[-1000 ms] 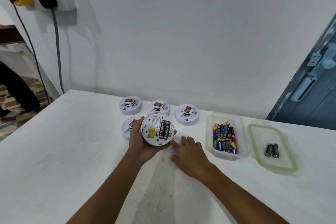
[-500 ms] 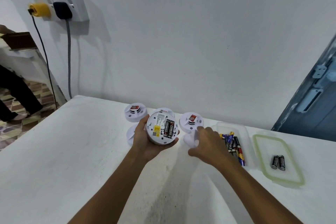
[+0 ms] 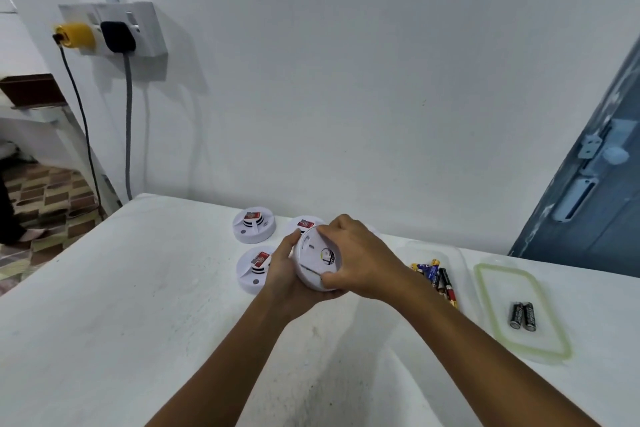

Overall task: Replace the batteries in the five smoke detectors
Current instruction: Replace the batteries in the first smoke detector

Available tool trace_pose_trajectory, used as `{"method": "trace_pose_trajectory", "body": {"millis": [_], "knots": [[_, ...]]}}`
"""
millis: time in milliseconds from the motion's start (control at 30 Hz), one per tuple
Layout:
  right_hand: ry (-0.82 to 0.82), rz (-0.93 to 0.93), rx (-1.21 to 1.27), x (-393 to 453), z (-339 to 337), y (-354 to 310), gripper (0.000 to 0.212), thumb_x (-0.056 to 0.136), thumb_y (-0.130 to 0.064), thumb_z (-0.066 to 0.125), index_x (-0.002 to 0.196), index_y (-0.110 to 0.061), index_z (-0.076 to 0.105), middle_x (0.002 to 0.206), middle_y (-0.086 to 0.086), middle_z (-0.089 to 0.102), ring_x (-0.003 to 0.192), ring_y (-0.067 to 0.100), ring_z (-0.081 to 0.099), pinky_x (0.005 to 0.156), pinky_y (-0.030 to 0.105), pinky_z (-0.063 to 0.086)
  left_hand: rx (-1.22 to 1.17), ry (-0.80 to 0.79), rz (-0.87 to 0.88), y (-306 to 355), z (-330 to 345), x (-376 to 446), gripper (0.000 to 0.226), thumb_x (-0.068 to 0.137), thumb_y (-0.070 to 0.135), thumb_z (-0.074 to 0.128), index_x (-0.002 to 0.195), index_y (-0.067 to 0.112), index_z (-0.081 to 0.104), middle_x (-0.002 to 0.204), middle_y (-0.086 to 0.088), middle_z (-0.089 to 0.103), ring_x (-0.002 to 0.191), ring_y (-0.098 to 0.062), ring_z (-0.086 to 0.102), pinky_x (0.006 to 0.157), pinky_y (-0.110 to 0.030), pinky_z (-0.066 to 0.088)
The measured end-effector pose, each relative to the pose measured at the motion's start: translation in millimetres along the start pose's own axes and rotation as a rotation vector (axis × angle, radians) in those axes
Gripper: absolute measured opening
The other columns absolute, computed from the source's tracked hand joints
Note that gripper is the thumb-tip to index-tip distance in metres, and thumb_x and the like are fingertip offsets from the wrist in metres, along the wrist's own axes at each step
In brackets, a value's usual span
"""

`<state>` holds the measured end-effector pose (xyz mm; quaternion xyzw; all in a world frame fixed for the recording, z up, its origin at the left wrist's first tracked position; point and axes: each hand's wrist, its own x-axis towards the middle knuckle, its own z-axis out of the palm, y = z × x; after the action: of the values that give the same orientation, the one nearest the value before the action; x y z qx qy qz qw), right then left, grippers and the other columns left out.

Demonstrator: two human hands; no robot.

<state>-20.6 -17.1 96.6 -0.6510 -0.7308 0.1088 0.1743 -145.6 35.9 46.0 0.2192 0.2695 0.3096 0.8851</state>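
Both hands hold one smoke detector point(image 3: 317, 262) up above the white counter point(image 3: 138, 305). The left hand point(image 3: 287, 274) cups it from below with fingers curled around its rim, and the right hand point(image 3: 356, 256) presses a white cover point(image 3: 320, 255) onto its back, fingers clamped on the edge. Three other detectors point(image 3: 254, 224) sit just behind and to the left. A clear tub of batteries point(image 3: 437, 279) lies to the right, and beside it a lid point(image 3: 485, 288) carries two black batteries point(image 3: 523, 315).

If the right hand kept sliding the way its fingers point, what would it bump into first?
The right hand points leftward and is already pressing the cover onto the held smoke detector. Past that, probably the left hand; depth is unclear.
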Motion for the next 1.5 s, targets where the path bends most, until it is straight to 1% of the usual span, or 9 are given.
{"method": "trace_pose_trajectory", "body": {"millis": [100,233,400,733,967,1167,1267,1400,1500], "knots": [[-0.012,-0.015,-0.023,-1,-2,0,0.059,0.077,-0.032,0.068,0.131,-0.018,0.048,0.122,0.002,0.046,0.113,0.020,0.043,0.088,0.036,0.046,-0.004,0.001,-0.011,1,-1,0,0.053,0.092,0.049,0.043,0.130,0.015,0.057,0.127,-0.020,0.061,0.112,-0.035,0.057,0.089,-0.051,0.048],[-0.028,-0.069,-0.033,-2,-6,1,0.065,0.081,-0.029,0.068,0.140,-0.029,0.043,0.124,0.001,0.047,0.115,0.019,0.043,0.088,0.032,0.043,-0.009,-0.014,-0.023,0,-1,-2,0.049,0.092,0.047,0.044,0.126,0.015,0.060,0.122,-0.020,0.064,0.110,-0.036,0.058,0.093,-0.053,0.045],[-0.059,-0.108,-0.057,0,-9,3,0.066,0.077,-0.030,0.074,0.137,-0.034,0.047,0.118,-0.001,0.048,0.111,0.018,0.045,0.085,0.033,0.044,0.072,0.006,-0.048,-1,-4,-3,0.048,0.094,0.049,0.041,0.121,0.015,0.062,0.123,-0.019,0.064,0.113,-0.039,0.056,0.099,-0.058,0.040],[-0.092,-0.109,-0.053,6,-16,3,0.069,0.067,-0.030,0.083,0.129,-0.029,0.053,0.103,-0.004,0.046,0.095,0.015,0.049,0.073,0.027,0.039,0.152,-0.004,-0.113,3,-7,-5,0.049,0.093,0.051,0.044,0.122,0.015,0.060,0.128,-0.024,0.060,0.117,-0.051,0.052,0.087,-0.055,0.046],[-0.128,-0.042,-0.074,12,-11,2,0.065,0.064,-0.032,0.083,0.120,-0.026,0.052,0.107,0.002,0.055,0.098,0.021,0.051,0.080,0.039,0.050,0.026,0.056,-0.140,0,-9,-2,0.046,0.092,0.046,0.049,0.125,0.016,0.060,0.125,-0.022,0.062,0.116,-0.044,0.054,0.100,-0.059,0.039],[-0.098,0.035,0.075,9,-6,4,0.066,0.065,-0.026,0.084,0.123,-0.023,0.055,0.113,0.000,0.060,0.094,0.015,0.051,0.078,0.031,0.050,-0.025,0.076,-0.117,-4,-8,-2,0.048,0.093,0.047,0.046,0.127,0.015,0.058,0.130,-0.021,0.058,0.125,-0.041,0.048,0.101,-0.057,0.036],[-0.090,0.057,0.157,9,1,8,0.063,0.069,-0.021,0.079,0.128,-0.023,0.056,0.116,-0.001,0.062,0.094,0.012,0.053,0.082,0.031,0.052,-0.087,0.074,-0.083,-5,-5,-3,0.045,0.093,0.045,0.047,0.125,0.014,0.058,0.120,-0.020,0.064,0.118,-0.038,0.052,0.094,-0.056,0.040],[-0.025,0.176,0.681,1,19,10,0.042,0.082,-0.034,0.064,0.124,-0.028,0.061,0.115,-0.006,0.068,0.100,0.008,0.063,0.091,0.035,0.054,-0.038,0.112,0.062,-2,-2,1,0.042,0.089,0.042,0.056,0.118,0.013,0.066,0.115,-0.016,0.069,0.116,-0.032,0.058,0.107,-0.052,0.035],[0.085,0.280,0.994,-7,29,6,0.033,0.087,-0.033,0.067,0.120,-0.028,0.062,0.108,-0.002,0.070,0.100,0.011,0.067,0.079,0.028,0.058,0.107,0.179,0.226,0,9,-3,0.039,0.093,0.043,0.049,0.091,0.016,0.077,0.099,-0.013,0.073,0.096,-0.029,0.066,0.100,-0.050,0.042]]}}
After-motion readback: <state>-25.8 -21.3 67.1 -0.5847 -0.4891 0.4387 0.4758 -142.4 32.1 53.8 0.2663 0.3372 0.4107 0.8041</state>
